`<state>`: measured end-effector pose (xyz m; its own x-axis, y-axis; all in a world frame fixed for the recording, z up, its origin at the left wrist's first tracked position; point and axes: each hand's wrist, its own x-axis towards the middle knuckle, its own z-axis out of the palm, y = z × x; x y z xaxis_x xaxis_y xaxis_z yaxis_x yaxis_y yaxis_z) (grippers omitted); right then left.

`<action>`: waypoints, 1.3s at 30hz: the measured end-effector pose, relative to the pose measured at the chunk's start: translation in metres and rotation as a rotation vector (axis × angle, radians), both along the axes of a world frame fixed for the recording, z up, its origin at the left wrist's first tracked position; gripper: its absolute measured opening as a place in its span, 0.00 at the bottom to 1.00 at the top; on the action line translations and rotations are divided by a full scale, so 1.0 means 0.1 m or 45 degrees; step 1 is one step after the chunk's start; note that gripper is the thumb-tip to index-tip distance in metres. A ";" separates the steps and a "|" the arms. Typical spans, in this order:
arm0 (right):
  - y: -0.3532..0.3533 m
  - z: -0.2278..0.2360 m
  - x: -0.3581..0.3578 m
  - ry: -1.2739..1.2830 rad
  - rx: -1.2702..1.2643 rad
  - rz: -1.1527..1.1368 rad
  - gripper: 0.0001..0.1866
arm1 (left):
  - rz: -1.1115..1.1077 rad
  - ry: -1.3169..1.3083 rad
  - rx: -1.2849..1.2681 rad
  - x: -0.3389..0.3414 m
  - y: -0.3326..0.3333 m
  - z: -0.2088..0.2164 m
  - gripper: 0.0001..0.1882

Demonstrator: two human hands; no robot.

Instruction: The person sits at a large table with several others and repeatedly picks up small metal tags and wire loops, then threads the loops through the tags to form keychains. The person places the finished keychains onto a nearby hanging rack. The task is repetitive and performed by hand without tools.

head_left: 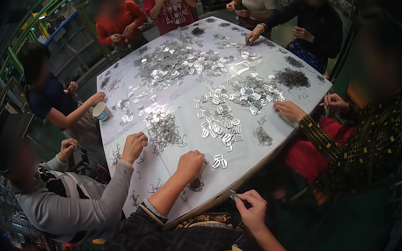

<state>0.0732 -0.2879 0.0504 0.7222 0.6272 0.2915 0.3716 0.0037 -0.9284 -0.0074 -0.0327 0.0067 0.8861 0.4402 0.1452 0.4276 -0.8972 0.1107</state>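
My left hand (190, 166) is over the near part of the white table (227, 176), fingers curled together; whatever they hold, if anything, is hidden. Close beside it lies a small pile of dark wire hooks (196, 185). Off the table's near edge, my right hand (252, 211) pinches a small silver metal piece (233, 195) between thumb and fingertips; its exact shape is too small to tell. A few flat slotted metal buckles (219, 162) lie just right of my left hand.
Heaps of slotted buckles (221, 120) cover the table's middle. Wire hooks lie in piles (165, 132), (291, 78) around them. A paper cup (101, 111) stands at the left edge. Several people surround the table; a grey-sleeved arm (116, 190) reaches in close to my left arm.
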 end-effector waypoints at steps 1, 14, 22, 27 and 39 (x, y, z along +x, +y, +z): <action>0.00 0.01 0.00 -0.005 0.001 -0.006 0.04 | 0.047 -0.024 -0.085 0.00 0.01 0.06 0.05; 0.02 -0.02 0.03 -0.027 -0.010 0.022 0.05 | 0.230 -0.659 -1.746 -0.28 0.21 0.17 0.04; 0.03 0.01 0.00 0.044 -0.019 -0.018 0.05 | -0.467 -0.714 -1.630 -0.20 -0.81 0.60 0.04; 0.00 0.00 0.00 -0.018 -0.009 -0.034 0.06 | -0.422 -0.716 -1.380 -0.13 -1.00 0.59 0.05; 0.36 -0.20 0.41 -0.086 -0.151 0.013 0.07 | -0.513 -0.712 -1.440 -0.22 -1.22 0.66 0.05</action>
